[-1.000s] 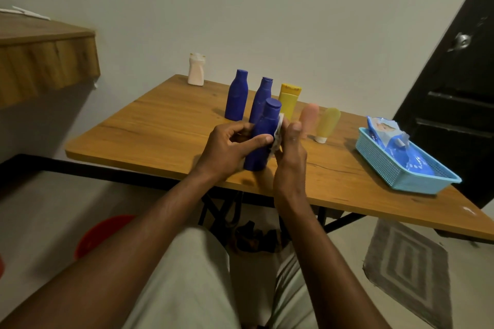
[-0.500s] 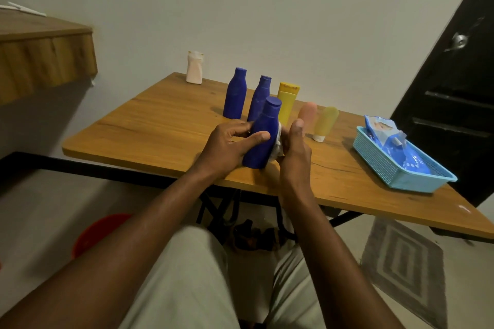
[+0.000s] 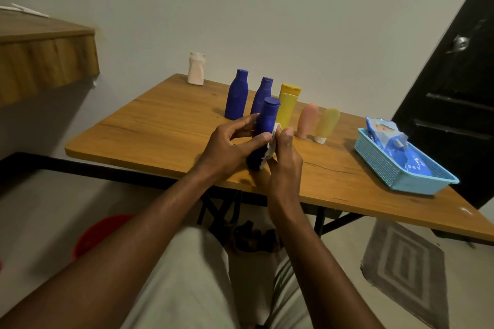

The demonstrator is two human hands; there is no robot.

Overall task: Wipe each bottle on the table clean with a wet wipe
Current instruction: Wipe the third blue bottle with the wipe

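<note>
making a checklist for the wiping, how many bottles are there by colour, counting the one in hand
blue: 3 (held blue bottle, left blue bottle, middle blue bottle)
yellow: 1 (yellow tube)
pink: 1 (pink tube)
pale yellow-green: 1 (pale tube)
white: 1 (white bottle)
total: 7

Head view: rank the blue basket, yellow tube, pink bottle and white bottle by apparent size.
1. blue basket
2. yellow tube
3. pink bottle and white bottle look much alike; the white one stands farther back, so I leave them unranked.
</note>
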